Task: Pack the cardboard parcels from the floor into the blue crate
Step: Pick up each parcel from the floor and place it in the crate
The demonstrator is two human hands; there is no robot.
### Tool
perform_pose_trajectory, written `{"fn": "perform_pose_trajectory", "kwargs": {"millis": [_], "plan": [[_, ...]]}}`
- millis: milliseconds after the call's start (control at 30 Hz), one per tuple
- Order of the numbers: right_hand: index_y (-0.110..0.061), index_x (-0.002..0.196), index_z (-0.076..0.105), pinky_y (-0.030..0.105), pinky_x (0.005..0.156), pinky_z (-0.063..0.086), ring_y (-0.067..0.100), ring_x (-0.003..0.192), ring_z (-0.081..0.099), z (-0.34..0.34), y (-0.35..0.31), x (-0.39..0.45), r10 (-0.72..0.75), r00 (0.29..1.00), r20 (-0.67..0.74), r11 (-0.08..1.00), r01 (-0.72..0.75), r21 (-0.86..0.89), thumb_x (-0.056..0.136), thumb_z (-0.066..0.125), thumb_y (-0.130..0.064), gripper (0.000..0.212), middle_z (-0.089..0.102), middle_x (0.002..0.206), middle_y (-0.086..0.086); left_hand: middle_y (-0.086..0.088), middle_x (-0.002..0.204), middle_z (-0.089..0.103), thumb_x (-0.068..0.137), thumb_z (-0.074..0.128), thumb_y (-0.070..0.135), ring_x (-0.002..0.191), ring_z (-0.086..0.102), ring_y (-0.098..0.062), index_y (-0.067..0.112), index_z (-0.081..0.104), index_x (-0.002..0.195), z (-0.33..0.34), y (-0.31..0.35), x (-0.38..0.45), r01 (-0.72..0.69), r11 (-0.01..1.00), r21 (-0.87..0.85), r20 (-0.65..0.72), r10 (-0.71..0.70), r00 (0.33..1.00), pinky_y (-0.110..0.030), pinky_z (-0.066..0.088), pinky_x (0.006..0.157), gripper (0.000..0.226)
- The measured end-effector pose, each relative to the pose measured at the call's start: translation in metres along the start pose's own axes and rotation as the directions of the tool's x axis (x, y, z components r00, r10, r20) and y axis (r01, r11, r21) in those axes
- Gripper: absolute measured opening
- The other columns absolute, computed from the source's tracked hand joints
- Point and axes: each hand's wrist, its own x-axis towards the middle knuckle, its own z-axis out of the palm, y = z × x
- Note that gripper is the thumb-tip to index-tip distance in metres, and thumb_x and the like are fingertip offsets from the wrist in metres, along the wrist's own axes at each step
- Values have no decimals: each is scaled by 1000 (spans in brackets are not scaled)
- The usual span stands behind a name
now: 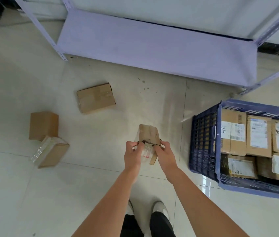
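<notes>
A person stands over a pale tiled floor (101,177) with a small cardboard parcel (148,135) held up between both hands, the left hand (132,155) and the right hand (165,155) each clamped on its near end, where clear tape or plastic wrap shows. The parcel is clear of the floor, just left of the blue crate (203,144), which sits at the right edge of view and already holds at least five labelled parcels (258,134) packed side by side; how much room is left in it cannot be told, as its far side runs out of frame. Three more parcels remain on the floor well to the left: one lying flat (95,98) nearer the empty lilac shelf unit (152,45), a plain brown one (43,125), and a tape-wrapped one (50,153) touching or just beside it. By this view the job looks more than half done, with the held parcel next to go in and three pickups left.
</notes>
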Motion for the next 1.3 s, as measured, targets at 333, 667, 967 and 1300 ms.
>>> {"fn": "perform_pose_trajectory", "kwargs": {"millis": [333, 667, 967, 1300], "plan": [[-23, 143, 27, 23, 72, 41, 17, 104, 53, -43, -14, -17, -125, 990, -71, 991, 127, 28, 91, 49, -28, 58, 51, 125, 3, -2, 110, 42, 89, 56, 24, 80, 50, 3, 23, 52, 127, 43, 21, -34, -138, 989, 57, -21, 139, 990, -6, 41, 56, 38], [-7, 119, 54, 27, 82, 44, 20, 98, 54, -128, 15, -22, -30, 999, -13, 985, 32, 172, 86, 51, -22, 36, 53, 122, 10, -2, 99, 64, 87, 58, 18, 91, 60, -19, 19, 56, 95, 122, 3, -76, -224, 974, 16, -63, 224, 972, -13, 48, 61, 8], [-46, 141, 5, 52, 98, 45, 23, 111, 51, -199, 32, -22, -4, 998, -70, 898, 34, 438, 86, 58, -27, 79, 47, 126, -2, -4, 127, 48, 89, 47, 7, 117, 45, -17, 16, 43, 134, 199, -6, -108, -510, 786, 350, 87, 515, 853, -26, 45, 94, 47], [-43, 131, 27, 41, 82, 53, 29, 110, 55, -278, 48, -13, 62, 997, -46, 931, -41, 362, 87, 51, -41, 50, 49, 122, 5, -5, 122, 35, 88, 50, 5, 123, 31, -20, 14, 64, 118, 247, -17, -124, -628, 578, 521, 248, 601, 760, -15, 33, 96, 34]]}}
